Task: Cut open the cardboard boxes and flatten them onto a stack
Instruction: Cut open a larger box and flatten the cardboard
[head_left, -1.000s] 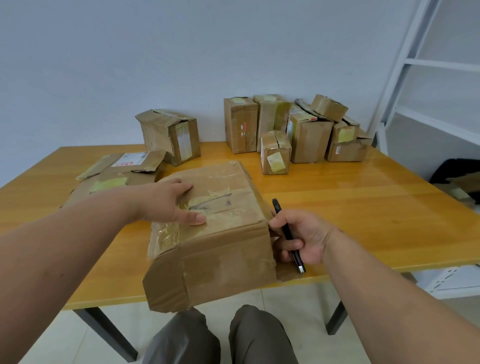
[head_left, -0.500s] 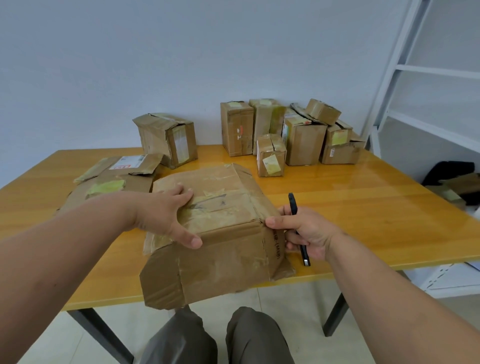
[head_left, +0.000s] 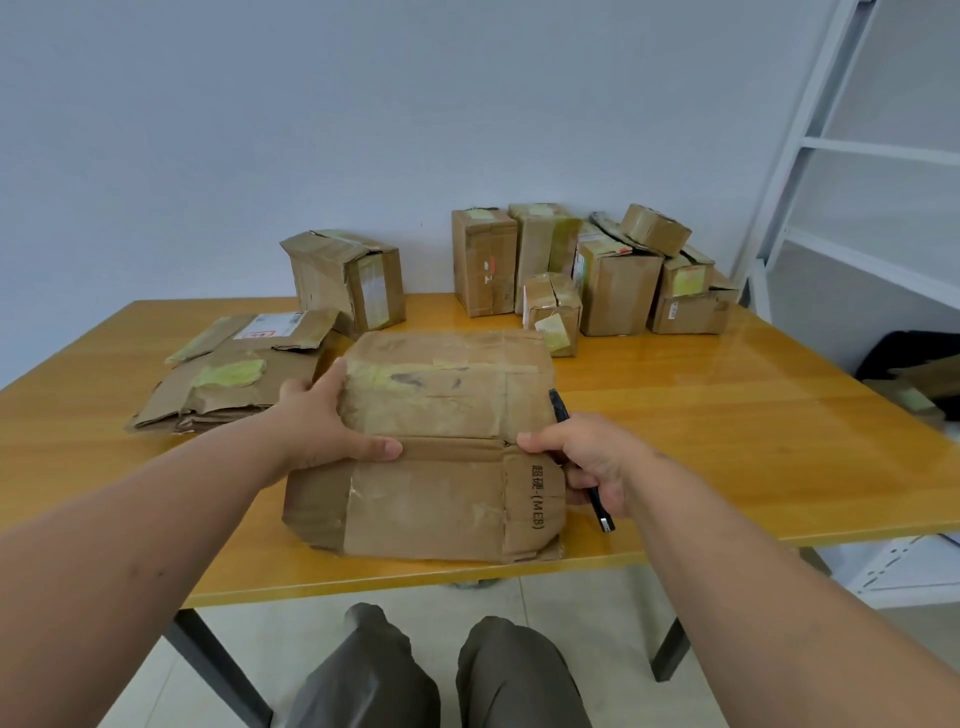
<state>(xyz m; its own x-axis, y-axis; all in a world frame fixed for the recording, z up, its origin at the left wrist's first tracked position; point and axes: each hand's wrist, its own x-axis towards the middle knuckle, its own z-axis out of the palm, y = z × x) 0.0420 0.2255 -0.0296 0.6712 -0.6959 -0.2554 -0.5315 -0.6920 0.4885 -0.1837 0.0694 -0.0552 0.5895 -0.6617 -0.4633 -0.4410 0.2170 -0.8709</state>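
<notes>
My left grip (head_left: 332, 426) clamps the box (head_left: 441, 447) at its left edge; my right grip (head_left: 592, 462) holds the knife (head_left: 558, 408), thumb pressing the box on the bench (head_left: 727, 441).

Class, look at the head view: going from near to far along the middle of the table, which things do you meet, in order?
Box held in both hands → small box with a yellow label → tall upright box by the wall.
</notes>
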